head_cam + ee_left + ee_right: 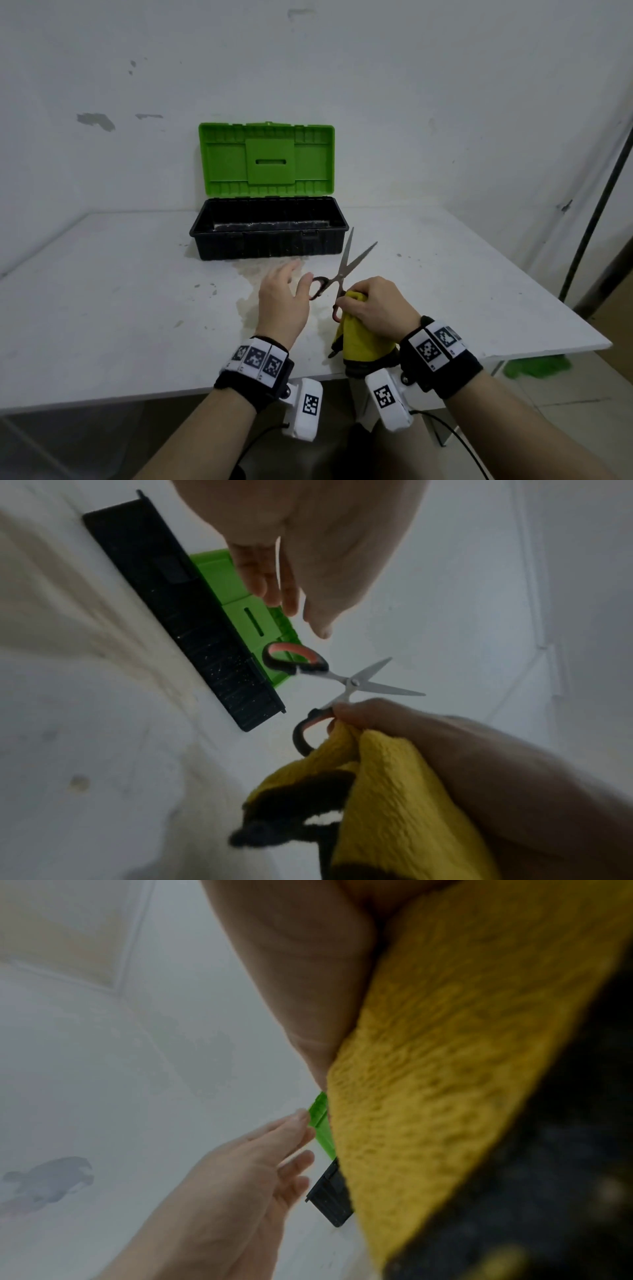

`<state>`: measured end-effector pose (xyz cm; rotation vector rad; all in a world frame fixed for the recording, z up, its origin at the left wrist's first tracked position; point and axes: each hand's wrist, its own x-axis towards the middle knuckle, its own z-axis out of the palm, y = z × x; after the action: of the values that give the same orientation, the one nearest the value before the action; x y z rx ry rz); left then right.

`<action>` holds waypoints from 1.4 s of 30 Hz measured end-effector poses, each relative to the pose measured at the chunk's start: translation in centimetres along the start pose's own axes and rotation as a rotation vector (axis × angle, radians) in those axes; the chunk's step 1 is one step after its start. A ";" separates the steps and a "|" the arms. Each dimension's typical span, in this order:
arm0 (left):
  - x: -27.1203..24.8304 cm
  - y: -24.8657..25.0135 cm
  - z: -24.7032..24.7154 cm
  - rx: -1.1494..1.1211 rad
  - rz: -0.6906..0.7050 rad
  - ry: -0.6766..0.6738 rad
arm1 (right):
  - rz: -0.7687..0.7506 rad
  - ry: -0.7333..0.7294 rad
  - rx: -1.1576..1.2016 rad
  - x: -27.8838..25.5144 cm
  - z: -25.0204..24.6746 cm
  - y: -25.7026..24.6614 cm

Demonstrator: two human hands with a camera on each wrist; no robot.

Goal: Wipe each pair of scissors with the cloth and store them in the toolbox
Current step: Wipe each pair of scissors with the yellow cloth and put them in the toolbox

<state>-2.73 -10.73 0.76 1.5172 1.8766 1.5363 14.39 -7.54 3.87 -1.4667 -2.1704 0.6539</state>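
Observation:
A pair of scissors (342, 274) with black-and-red handles is held up over the white table (120, 291), its blades spread and pointing away from me. My right hand (346, 299) pinches its lower handle together with a yellow cloth (359, 339) that hangs down from the fist. In the left wrist view the scissors (352, 681) and cloth (394, 791) show clearly. My left hand (296, 275) hovers with straight fingers just beside the free handle loop, holding nothing. The toolbox (267, 245), black with its green lid (267, 157) raised, stands at the back.
The toolbox stands against the white wall, and its inside looks dark. A brownish stain (253, 274) marks the table in front of it. A dark pole (596, 219) leans at the right, and something green (537, 365) lies on the floor beyond the table's right edge.

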 end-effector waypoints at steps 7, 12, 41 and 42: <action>-0.1 0.3 -0.5 -0.363 -0.249 -0.450 | -0.014 -0.066 0.134 -0.4 -0.6 0.0; -0.1 0.2 -0.5 -0.452 -0.308 -0.532 | 0.009 -0.103 0.214 -0.5 -0.5 -0.2; 0.0 -0.9 -1.2 -0.549 -0.520 -0.582 | -0.208 0.181 -0.029 -0.6 -2.0 -1.5; -0.1 -0.8 -1.1 -0.546 -0.522 -0.586 | -0.257 0.186 -0.091 -0.5 -1.7 -1.7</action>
<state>-3.95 -11.31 0.51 0.9736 1.2381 1.0745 14.28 -8.31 6.18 -1.2089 -2.2135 0.3204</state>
